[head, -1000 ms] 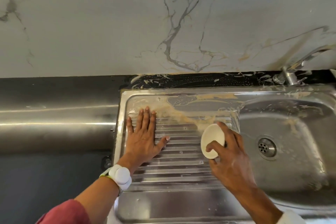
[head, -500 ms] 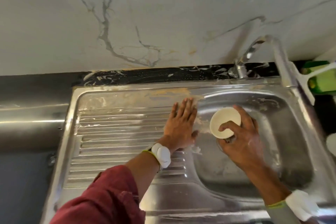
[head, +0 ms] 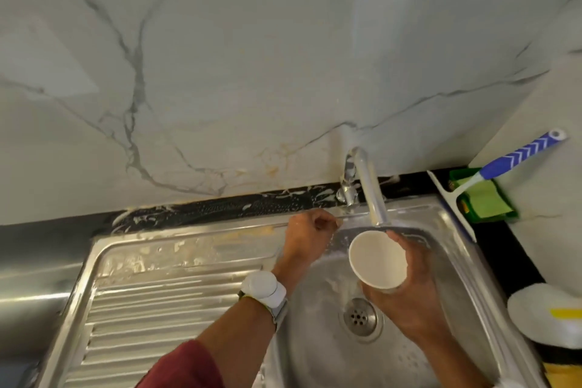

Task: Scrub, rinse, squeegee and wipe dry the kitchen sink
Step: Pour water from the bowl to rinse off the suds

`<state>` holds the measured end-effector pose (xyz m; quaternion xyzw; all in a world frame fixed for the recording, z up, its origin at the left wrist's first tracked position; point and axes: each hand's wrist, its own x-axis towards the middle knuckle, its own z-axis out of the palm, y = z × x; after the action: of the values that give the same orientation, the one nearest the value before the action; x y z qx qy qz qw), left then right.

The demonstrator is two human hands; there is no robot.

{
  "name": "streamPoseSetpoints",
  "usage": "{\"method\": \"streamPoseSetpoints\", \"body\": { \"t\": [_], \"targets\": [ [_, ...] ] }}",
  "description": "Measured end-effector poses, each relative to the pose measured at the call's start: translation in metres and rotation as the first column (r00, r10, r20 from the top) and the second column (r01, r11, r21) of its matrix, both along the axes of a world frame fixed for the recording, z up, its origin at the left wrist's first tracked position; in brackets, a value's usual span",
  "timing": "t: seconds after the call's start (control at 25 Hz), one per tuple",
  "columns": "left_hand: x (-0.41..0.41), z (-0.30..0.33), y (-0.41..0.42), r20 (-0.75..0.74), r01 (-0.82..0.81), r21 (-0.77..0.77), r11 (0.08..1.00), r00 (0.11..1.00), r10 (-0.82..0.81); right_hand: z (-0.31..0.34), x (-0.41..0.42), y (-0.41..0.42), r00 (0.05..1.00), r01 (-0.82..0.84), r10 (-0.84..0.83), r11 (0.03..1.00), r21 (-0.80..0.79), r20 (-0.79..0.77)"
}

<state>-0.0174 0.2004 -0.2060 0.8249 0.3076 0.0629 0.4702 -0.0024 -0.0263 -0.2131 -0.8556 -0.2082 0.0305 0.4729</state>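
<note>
The steel sink [head: 453, 230] has a ribbed drainboard [head: 157, 309] on its left and a round drain [head: 360, 316] in the basin. Soapy, brownish residue streaks the back of the drainboard and the black ledge behind it. My right hand [head: 412, 302] grips a white cup [head: 376, 258], mouth up, right under the spout of the tap [head: 368, 186]. My left hand [head: 307, 236] is at the back rim, fingers curled round the end of the thin tap lever [head: 352, 215]. No water stream is visible.
A squeegee [head: 456, 198] with a blue and white handle leans on the corner at the right, over a green cloth [head: 485, 201]. A white object with a yellow mark [head: 544, 315] lies on the dark counter right of the basin. The marble wall rises behind.
My left hand left the drainboard and moved up to the tap lever. My right hand lifted the cup from the basin wall to under the spout. The view shifted right.
</note>
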Motion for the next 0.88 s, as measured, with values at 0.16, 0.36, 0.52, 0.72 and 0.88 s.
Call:
{"method": "streamPoseSetpoints", "body": {
  "t": [0.16, 0.36, 0.52, 0.72, 0.88],
  "targets": [
    [0.038, 0.037, -0.009, 0.059, 0.002, 0.066, 0.998, 0.998, -0.006, 0.001, 0.002, 0.006, 0.997, -0.019, 0.029, 0.991, 0.131, -0.074],
    [0.064, 0.055, -0.020, -0.045, 0.103, 0.205, 0.973, 0.994, -0.096, 0.008, 0.000, 0.016, 0.999, 0.004, 0.005, 0.984, 0.179, -0.048],
    [0.069, 0.055, -0.020, -0.081, 0.101, 0.254, 0.962, 0.993, -0.083, 0.024, 0.001, 0.017, 0.998, -0.012, 0.028, 0.971, 0.238, -0.062],
    [0.069, 0.040, -0.014, -0.026, 0.050, 0.228, 0.972, 0.999, -0.045, 0.026, 0.004, 0.018, 0.997, -0.019, 0.037, 0.964, 0.266, -0.063],
    [0.066, 0.028, -0.011, 0.009, 0.010, 0.171, 0.985, 1.000, -0.012, 0.014, 0.006, 0.017, 0.998, 0.007, 0.007, 0.978, 0.210, -0.066]
  ]
}}
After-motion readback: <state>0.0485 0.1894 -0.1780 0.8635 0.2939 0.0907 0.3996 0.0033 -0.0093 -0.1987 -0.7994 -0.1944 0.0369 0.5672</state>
